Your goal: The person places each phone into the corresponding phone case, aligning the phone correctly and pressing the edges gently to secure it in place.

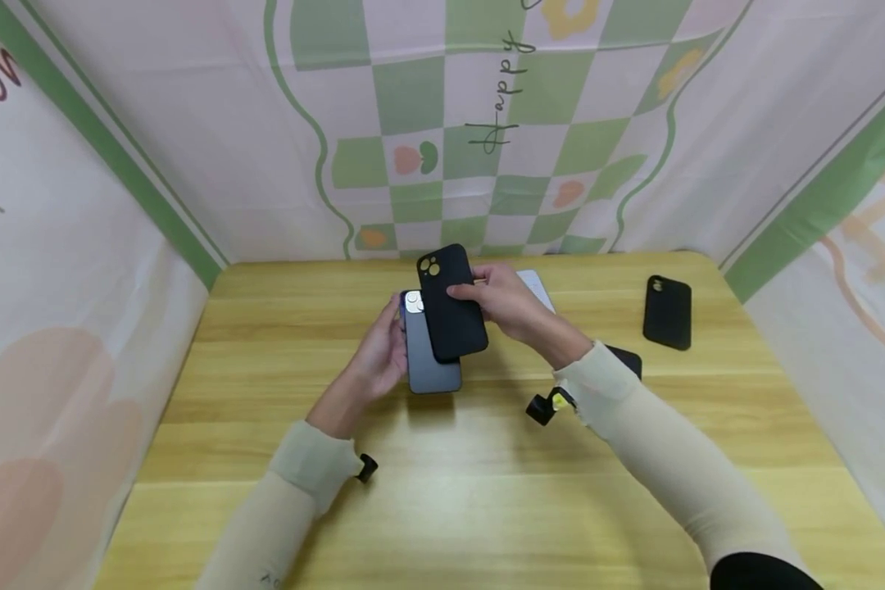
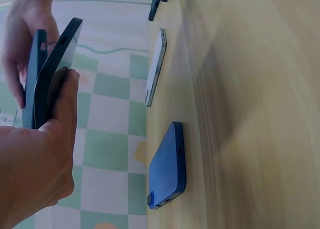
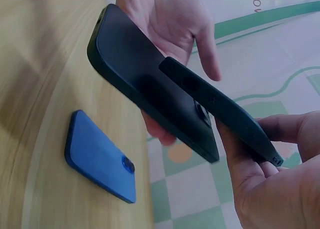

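Note:
My left hand [image 1: 385, 356] grips a dark grey smartphone [image 1: 431, 377] by its side, its back with the camera block facing up. In my right hand [image 1: 512, 303] is a black phone case [image 1: 456, 315] with camera cut-outs, pinched at its right edge with the thumb on the outer face. The case overlaps the phone from above in the head view. From the right wrist view, the case [image 3: 225, 109] stands at an angle to the phone [image 3: 140, 79], with a gap along part of them. Both are held above the wooden table.
A blue phone [image 3: 100, 156] lies on the table beyond the hands, hidden in the head view. A white phone [image 1: 536, 288] lies partly behind my right hand. Another black case [image 1: 667, 313] is at the right, and a black object [image 1: 628, 359] shows partly beneath the right sleeve.

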{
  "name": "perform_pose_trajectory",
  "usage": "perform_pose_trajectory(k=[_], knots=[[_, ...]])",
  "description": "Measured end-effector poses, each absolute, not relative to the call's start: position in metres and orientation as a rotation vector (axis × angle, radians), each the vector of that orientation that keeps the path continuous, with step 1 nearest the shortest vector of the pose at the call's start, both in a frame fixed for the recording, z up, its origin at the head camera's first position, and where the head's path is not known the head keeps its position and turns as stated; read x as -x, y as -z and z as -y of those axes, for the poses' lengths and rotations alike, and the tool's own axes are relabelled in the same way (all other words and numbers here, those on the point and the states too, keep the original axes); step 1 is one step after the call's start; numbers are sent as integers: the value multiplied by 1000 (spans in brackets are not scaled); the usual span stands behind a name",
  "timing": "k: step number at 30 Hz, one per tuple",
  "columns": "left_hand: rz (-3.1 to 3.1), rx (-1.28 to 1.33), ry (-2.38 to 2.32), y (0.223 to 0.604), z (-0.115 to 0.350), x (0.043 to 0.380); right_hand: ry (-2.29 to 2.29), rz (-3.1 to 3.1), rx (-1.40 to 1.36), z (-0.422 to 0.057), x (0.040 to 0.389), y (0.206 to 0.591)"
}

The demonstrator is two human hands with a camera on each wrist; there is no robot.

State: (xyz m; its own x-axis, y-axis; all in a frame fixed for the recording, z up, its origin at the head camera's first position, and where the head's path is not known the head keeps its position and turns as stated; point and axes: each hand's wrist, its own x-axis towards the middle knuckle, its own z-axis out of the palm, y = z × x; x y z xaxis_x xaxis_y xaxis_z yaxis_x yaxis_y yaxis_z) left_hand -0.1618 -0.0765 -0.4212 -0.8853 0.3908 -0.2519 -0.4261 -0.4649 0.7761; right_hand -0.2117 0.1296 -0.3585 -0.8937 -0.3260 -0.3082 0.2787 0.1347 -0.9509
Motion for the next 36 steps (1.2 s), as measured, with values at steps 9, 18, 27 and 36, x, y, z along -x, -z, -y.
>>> perform_pose_trajectory(k=[9, 18, 27, 36], knots=[[-1253, 58, -2310, 424, 73, 160, 1846, -1897, 46, -116, 209, 369], [-1234, 51, -2301, 424, 71, 158, 1829, -1953, -6, -107, 206, 374], [-1224, 73, -2280, 421, 70, 157, 1705, -2109, -4, -106, 202, 372], [-1207, 132, -2335, 421, 70, 158, 1442, -2422, 93, -110, 200, 368]])
